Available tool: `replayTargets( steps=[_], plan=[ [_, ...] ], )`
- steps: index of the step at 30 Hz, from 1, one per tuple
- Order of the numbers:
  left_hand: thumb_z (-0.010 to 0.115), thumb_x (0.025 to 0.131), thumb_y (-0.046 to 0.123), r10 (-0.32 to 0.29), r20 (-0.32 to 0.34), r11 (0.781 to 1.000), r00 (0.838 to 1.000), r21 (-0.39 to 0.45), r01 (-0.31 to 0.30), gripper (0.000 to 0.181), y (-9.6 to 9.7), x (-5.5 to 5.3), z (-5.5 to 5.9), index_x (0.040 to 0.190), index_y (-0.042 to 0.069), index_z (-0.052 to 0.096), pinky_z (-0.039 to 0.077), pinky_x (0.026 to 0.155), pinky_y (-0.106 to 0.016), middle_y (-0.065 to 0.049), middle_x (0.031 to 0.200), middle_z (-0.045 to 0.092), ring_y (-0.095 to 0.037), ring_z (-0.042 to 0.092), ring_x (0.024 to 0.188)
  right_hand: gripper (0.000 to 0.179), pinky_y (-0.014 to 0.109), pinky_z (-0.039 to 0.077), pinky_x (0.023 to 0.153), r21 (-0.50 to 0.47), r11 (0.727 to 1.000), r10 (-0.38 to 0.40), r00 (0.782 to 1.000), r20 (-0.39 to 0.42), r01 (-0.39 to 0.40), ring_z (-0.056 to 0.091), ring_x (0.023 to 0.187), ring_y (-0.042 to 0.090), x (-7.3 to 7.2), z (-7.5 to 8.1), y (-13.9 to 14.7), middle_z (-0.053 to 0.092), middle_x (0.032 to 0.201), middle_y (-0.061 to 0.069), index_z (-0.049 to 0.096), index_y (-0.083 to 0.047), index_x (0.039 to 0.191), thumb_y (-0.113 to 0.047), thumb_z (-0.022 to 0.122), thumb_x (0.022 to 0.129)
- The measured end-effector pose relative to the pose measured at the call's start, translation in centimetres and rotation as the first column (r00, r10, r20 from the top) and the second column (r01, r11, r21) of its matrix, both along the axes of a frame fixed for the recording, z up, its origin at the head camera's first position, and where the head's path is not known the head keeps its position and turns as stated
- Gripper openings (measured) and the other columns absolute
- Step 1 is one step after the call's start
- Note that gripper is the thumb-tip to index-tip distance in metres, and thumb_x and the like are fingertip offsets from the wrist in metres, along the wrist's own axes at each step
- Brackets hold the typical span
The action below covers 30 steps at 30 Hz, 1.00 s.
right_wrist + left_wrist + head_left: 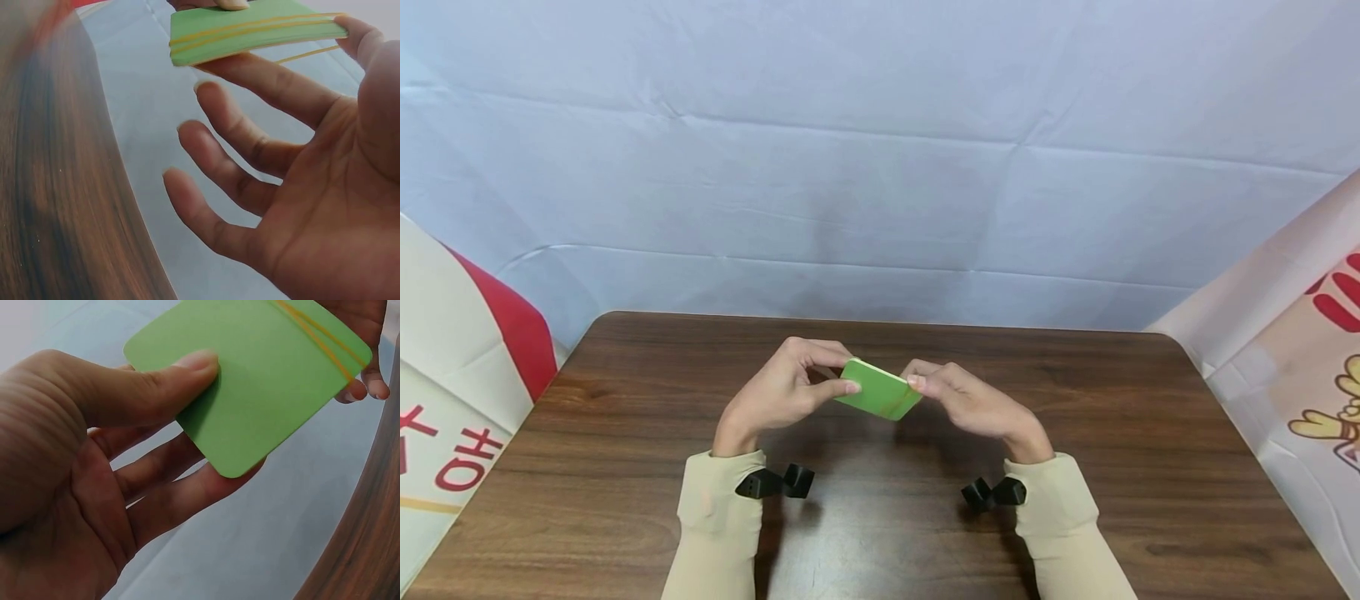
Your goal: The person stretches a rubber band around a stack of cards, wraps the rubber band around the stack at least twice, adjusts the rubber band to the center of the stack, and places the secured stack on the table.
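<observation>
A green stack of cards [877, 390] with rounded corners is held up above the table, tilted. My left hand [782, 390] pinches its left end, thumb flat on the green face and fingers behind, as the left wrist view shows. A yellow rubber band [320, 339] runs in two strands across the other end. My right hand [973, 400] is at that end, its thumb at the band by the stack's edge and its index finger [275, 81] underneath. One band strand stands away from the stack below. The other right fingers are loosely bent, apart from the cards.
The brown wooden table [880, 517] lies beneath both hands. A pale blue cloth [880, 183] hangs behind it. Printed banners hang at the left [452, 375] and right [1300, 375]. Black wrist cameras are strapped over both beige sleeves [718, 517].
</observation>
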<state>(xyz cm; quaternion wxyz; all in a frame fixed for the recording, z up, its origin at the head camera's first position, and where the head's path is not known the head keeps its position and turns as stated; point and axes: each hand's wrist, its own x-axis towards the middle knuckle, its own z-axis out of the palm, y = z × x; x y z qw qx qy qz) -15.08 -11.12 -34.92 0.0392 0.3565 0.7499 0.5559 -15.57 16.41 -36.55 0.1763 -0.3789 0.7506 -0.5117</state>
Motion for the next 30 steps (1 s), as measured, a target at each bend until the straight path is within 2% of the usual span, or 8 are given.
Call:
replayTargets(
  steps=[10, 14, 16, 21, 23, 25, 28, 30],
  plan=[
    [0.075, 0.089, -0.001, 0.026, -0.064, 0.998, 0.998, -0.059, -0.029, 0.017, 0.1, 0.0, 0.1, 0.101, 0.010, 0.081, 0.053, 0.062, -0.027, 0.004, 0.096, 0.073, -0.018, 0.063, 0.079, 0.025, 0.036, 0.050, 0.088, 0.003, 0.986, -0.164, 0.986, -0.026, 0.164, 0.059, 0.101, 0.023, 0.0, 0.4, 0.3, 0.062, 0.107, 0.008, 0.078, -0.002, 0.095, -0.004, 0.054, 0.104],
    [0.075, 0.089, -0.002, 0.053, -0.060, 0.997, 0.997, -0.059, -0.056, 0.016, 0.2, 0.0, 0.1, 0.102, 0.008, 0.080, 0.056, 0.065, -0.029, 0.003, 0.096, 0.073, -0.018, 0.065, 0.079, 0.024, 0.035, 0.050, 0.087, -0.019, 0.976, -0.220, 0.975, -0.036, 0.219, 0.059, 0.099, 0.022, 0.0, 0.5, 0.2, 0.063, 0.103, 0.007, 0.078, -0.005, 0.097, -0.006, 0.055, 0.104],
    [0.075, 0.089, -0.002, 0.070, -0.044, 0.996, 0.997, -0.049, -0.072, 0.016, 0.3, 0.1, 0.1, 0.102, 0.006, 0.079, 0.058, 0.067, -0.031, 0.001, 0.095, 0.073, -0.019, 0.067, 0.079, 0.022, 0.033, 0.050, 0.084, -0.047, 0.963, -0.267, 0.962, -0.061, 0.265, 0.060, 0.097, 0.022, 0.1, 0.6, 0.1, 0.064, 0.101, 0.006, 0.079, -0.006, 0.098, -0.008, 0.057, 0.103],
    [0.075, 0.089, -0.004, 0.117, 0.046, 0.993, 0.992, 0.010, -0.118, 0.015, 0.7, 0.1, 0.2, 0.103, 0.000, 0.076, 0.060, 0.069, -0.033, -0.006, 0.091, 0.073, -0.019, 0.070, 0.077, 0.015, 0.029, 0.051, 0.077, -0.123, 0.916, -0.396, 0.908, -0.140, 0.381, 0.060, 0.093, 0.021, 0.4, 0.8, -0.2, 0.066, 0.100, 0.003, 0.078, -0.009, 0.104, -0.011, 0.063, 0.101],
    [0.075, 0.088, -0.005, 0.137, 0.085, 0.989, 0.987, 0.041, -0.140, 0.015, 0.8, 0.0, 0.1, 0.103, -0.002, 0.075, 0.060, 0.067, -0.033, -0.009, 0.089, 0.074, -0.020, 0.071, 0.075, 0.015, 0.028, 0.051, 0.077, -0.138, 0.904, -0.427, 0.883, -0.197, 0.406, 0.060, 0.093, 0.022, 0.4, 0.9, -0.2, 0.065, 0.101, 0.001, 0.076, -0.011, 0.111, -0.012, 0.069, 0.098],
    [0.075, 0.088, -0.005, 0.154, 0.107, 0.984, 0.982, 0.068, -0.162, 0.015, 0.9, 0.0, 0.1, 0.103, -0.003, 0.074, 0.060, 0.066, -0.034, -0.011, 0.087, 0.074, -0.022, 0.072, 0.074, 0.030, 0.029, 0.051, 0.082, -0.140, 0.896, -0.444, 0.852, -0.277, 0.421, 0.060, 0.096, 0.022, 0.6, 1.0, -0.3, 0.064, 0.104, -0.002, 0.073, -0.014, 0.120, -0.015, 0.079, 0.091],
    [0.076, 0.087, -0.005, 0.185, 0.128, 0.975, 0.974, 0.097, -0.198, 0.018, 0.9, -0.1, 0.2, 0.105, -0.002, 0.073, 0.059, 0.064, -0.032, -0.011, 0.086, 0.073, -0.023, 0.072, 0.073, 0.066, 0.031, 0.049, 0.088, -0.133, 0.892, -0.446, 0.799, -0.403, 0.431, 0.059, 0.101, 0.023, 0.7, 1.0, -0.3, 0.061, 0.110, -0.003, 0.064, -0.019, 0.135, -0.019, 0.093, 0.075],
    [0.077, 0.087, -0.004, 0.199, 0.139, 0.970, 0.970, 0.116, -0.215, 0.021, 1.0, -0.1, 0.2, 0.108, -0.002, 0.072, 0.058, 0.064, -0.032, -0.011, 0.089, 0.073, -0.024, 0.072, 0.073, 0.087, 0.033, 0.048, 0.091, -0.124, 0.893, -0.438, 0.773, -0.458, 0.433, 0.057, 0.104, 0.022, 0.8, 1.1, -0.4, 0.058, 0.115, -0.003, 0.056, -0.022, 0.143, -0.023, 0.098, 0.067]
  ],
)
